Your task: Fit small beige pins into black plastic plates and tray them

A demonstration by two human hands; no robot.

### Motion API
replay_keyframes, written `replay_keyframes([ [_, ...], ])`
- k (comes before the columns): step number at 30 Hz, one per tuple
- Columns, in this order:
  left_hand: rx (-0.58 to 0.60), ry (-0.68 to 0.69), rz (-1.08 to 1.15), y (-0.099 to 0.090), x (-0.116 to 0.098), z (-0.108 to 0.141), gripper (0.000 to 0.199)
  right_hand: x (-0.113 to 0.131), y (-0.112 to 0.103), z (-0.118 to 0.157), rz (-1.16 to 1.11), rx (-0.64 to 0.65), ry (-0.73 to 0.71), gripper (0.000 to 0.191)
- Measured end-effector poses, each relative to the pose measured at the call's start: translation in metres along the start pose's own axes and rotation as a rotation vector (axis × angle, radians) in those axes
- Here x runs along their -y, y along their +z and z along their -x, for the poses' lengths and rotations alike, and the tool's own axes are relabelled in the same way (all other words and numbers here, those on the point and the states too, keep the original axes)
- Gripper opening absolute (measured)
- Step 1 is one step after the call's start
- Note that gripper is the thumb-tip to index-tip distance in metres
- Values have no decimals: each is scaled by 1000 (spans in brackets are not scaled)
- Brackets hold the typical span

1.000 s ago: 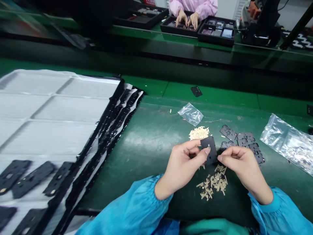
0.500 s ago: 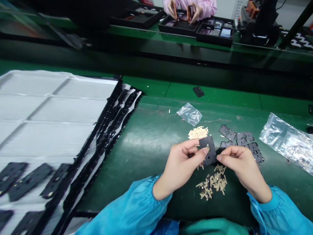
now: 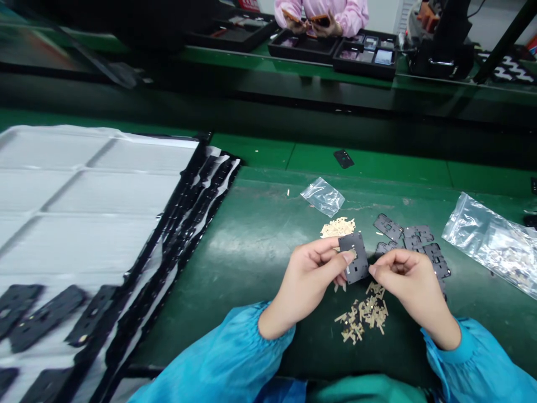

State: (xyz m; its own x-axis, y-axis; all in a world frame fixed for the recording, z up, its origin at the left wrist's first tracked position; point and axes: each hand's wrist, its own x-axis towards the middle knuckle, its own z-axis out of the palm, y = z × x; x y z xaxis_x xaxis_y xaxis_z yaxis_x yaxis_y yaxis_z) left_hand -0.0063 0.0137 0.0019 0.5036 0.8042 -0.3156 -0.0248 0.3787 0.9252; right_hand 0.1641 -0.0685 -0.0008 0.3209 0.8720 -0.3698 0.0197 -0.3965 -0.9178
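Between thumb and fingers, my left hand [image 3: 312, 277] grips a thin black plastic plate [image 3: 356, 262] with small holes, tilted above the table. My right hand [image 3: 413, 282] is closed in a pinch at the plate's right edge; whatever lies between its fingertips is too small to make out. Below the plate lies a loose pile of small tan strips [image 3: 369, 313]. Behind my left hand is a heap of cream-coloured small pieces [image 3: 338, 226]. Several similar black plates [image 3: 417, 238] lie beyond my right hand, partly hidden by it.
A small clear bag [image 3: 323, 197] lies behind the heap, and a larger bag of small parts [image 3: 499, 246] at right. Stacked white-lined trays [image 3: 96, 190] fill the left, with black plates [image 3: 48, 319] on top. Across the bench, a person in pink sleeves [image 3: 354, 17] handles orange-edged items above black trays [image 3: 364, 61].
My hands keep nearly the same pose at the black plate, with a slight shift left in view. Across the bench, the co-worker's hands have tilted the orange-edged items flatter.
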Motion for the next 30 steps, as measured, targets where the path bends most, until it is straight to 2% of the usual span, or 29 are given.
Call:
replay_keyframes([
  [3,-14,12,11,-3,2,0,21,-1,-4,0,128,-101,-108,12],
  [5,-15,22,6,-5,2,0,22,1,-7,-1,98,-49,-99,15],
  [9,-5,37,-47,-5,0,2,23,6,-7,0,-31,151,-47,21],
  [12,26,36,-60,-3,0,3,25,6,-3,3,-44,131,-55,19],
  [15,92,-32,-23,-2,0,3,27,4,-2,4,-98,113,-44,21],
  [17,157,-97,43,-2,-1,3,32,2,-3,2,-182,172,-6,26],
  [20,287,-188,196,-2,-1,2,38,-1,-2,-3,-325,371,66,42],
  [22,318,-220,273,-2,-1,1,39,-4,0,-4,-334,424,50,49],
  [24,282,-235,312,0,1,0,37,-6,2,-3,-226,332,-75,47],
  [27,219,-248,344,3,5,-1,35,-8,4,2,62,91,-435,30],
  [30,186,-242,371,6,8,-1,35,-11,5,6,270,-10,-737,20],
])
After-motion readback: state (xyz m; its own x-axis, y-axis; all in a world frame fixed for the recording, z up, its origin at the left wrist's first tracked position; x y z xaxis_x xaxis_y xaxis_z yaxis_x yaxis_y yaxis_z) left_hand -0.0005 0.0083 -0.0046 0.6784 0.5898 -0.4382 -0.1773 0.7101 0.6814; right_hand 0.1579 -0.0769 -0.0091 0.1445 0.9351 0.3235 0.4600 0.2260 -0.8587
